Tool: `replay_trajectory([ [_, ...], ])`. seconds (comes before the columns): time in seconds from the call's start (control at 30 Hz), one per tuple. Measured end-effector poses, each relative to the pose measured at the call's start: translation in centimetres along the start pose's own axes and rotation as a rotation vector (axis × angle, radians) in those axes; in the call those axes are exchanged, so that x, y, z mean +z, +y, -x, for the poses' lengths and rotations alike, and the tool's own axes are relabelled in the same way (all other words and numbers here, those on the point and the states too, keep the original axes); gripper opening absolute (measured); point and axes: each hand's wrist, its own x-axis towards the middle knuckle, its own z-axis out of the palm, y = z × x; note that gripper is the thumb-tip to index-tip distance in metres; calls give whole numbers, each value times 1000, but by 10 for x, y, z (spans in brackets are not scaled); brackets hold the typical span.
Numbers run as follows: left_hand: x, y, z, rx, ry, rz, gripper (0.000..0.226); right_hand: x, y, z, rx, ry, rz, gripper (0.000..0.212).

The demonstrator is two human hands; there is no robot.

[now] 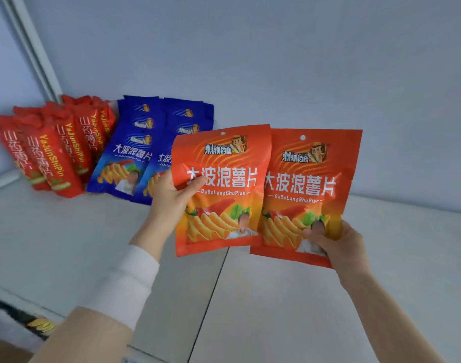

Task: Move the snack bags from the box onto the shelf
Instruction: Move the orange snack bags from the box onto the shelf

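Two orange snack bags hang upright side by side above the white shelf (67, 244). My left hand (171, 197) grips the left orange bag (221, 163) at its left edge, thumb on the front. The right orange bag (310, 169) is held by my right hand (334, 244), which pinches its lower right corner. Both bags are off the shelf surface, in front of the back wall. The box is not in view.
Several red snack bags (48, 153) lean in a row at the shelf's back left. Beside them stand several blue snack bags (135, 150), partly hidden by the left orange bag. A seam (211, 297) runs across the shelf. A dark printed item (38, 326) shows at the lower left.
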Motion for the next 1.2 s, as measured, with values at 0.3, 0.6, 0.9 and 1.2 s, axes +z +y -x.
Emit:
replay_trajectory([
  [0.3, 61, -77, -175, 18, -125, 17, 56, 56, 13, -147, 19, 115, -57, 14],
  [0.6, 109, -130, -228, 15, 27, -103, 67, 75, 34, -222, 25, 129, -18, 21],
  [0.9, 130, -137, -226, 226, 207, -298, 69, 83, 38, -238, -28, 184, 130, 34],
  [1.2, 135, -141, -215, 428, 177, -649, 55, 99, 53, -229, -125, 424, 365, 83],
])
